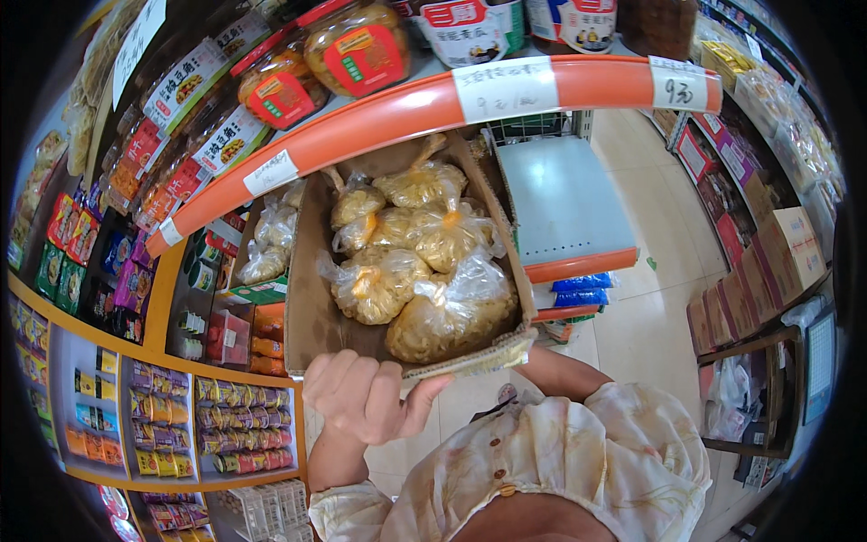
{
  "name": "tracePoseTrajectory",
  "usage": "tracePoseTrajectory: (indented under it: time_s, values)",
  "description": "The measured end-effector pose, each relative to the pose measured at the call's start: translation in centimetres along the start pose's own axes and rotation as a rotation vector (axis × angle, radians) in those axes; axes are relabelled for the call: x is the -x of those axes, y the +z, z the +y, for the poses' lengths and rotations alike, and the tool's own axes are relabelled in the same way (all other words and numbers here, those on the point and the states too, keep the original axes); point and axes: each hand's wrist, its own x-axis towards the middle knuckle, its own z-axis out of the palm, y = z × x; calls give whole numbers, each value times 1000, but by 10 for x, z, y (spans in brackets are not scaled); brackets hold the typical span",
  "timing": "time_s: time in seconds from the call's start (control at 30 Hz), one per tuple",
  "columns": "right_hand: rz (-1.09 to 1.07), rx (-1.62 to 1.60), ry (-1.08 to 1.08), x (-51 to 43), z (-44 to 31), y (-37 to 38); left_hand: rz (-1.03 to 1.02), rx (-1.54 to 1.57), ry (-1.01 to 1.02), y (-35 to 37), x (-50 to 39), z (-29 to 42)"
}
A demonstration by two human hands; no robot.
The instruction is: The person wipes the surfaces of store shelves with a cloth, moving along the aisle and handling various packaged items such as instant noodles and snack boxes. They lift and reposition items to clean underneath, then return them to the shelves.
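Note:
An open cardboard box (303,291) tilts in front of me just below a shelf edge. Inside it lie several knotted clear plastic bags of yellowish, lumpy food (447,318), some tied with orange bands. My left hand (366,396) grips the box's near left rim, fingers folded over the edge and thumb along the front wall. On the other side, my right forearm (565,369) reaches under the box's right corner; the right hand itself is hidden behind the cardboard.
Above the box runs an orange shelf edge (379,132) with price labels, bearing jars of pickled vegetables (359,51). A second box of bagged food (267,251) sits left. A pale blue shelf (565,196) stands right. Cartons (765,271) line the aisle's far side.

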Motion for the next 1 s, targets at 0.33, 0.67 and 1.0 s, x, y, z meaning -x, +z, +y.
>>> tracePoseTrajectory:
  time_s: [0.33, 0.67, 1.0]
  values:
    - [133, 15, -122, 88, -65, -79, 35, 158, 95, 28, -49, 63]
    - [279, -113, -313, 114, -154, -157, 244, 375, 163, 117, -105, 117]
    - [271, -288, -231, 97, -147, -185, 167, 387, 60, 173, -109, 126]
